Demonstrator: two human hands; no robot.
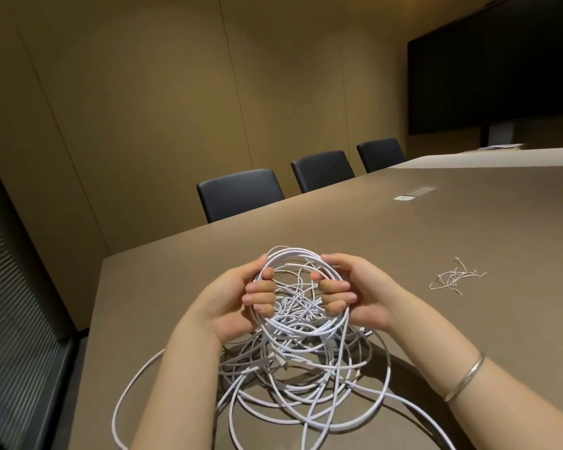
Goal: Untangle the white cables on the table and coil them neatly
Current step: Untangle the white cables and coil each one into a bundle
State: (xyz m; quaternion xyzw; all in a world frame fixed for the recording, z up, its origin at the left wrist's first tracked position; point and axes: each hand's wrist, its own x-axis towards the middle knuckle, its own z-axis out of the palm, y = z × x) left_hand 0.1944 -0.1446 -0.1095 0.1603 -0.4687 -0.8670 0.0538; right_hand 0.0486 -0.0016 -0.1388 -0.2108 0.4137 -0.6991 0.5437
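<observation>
A big tangle of white cables (293,362) lies on the brown table (436,228) right in front of me. Both hands hold up a round bundle of loops (298,254) lifted from the pile. My left hand (241,297) grips the left side of the bundle with its fingers curled round the strands. On the other side my right hand (348,290) grips the loops the same way. More strands hang from the bundle down into the tangle, and long loops trail toward the near table edge.
A small bunch of thin white ties (454,277) lies on the table to the right. Three dark chairs (239,193) stand along the far left edge. A socket flap (415,193) is set into the tabletop farther back. A large dark screen (494,66) hangs at right.
</observation>
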